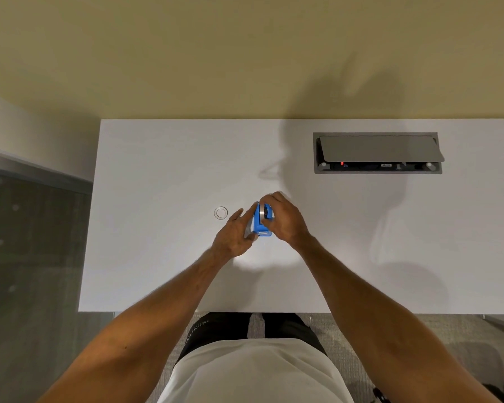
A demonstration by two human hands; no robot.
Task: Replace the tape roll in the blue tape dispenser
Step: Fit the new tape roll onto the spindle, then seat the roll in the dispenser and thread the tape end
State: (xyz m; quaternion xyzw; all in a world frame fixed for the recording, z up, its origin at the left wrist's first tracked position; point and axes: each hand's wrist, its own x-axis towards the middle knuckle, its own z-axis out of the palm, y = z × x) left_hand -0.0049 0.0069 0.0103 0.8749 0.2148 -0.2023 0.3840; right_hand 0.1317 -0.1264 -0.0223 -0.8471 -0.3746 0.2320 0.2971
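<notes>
Two hands are working on the blue tape dispenser [262, 225] near the middle of the white table [163, 175].

The dispenser is standing on the table, about midway between the far and near edges, its cutter end pointing toward the near edge. The right hand [284, 219] is curling over the dispenser's far end from the right, its fingers grasping the tape roll [263, 212] that is sitting in the top of it. The left hand [235, 231] is resting against the dispenser's left side with fingers stretched out and loose, not clenched. A second, clear tape roll [221, 212] is lying flat on the table just left of the left hand. An open cable hatch [377, 152] is sitting in the table near the far right edge.
</notes>
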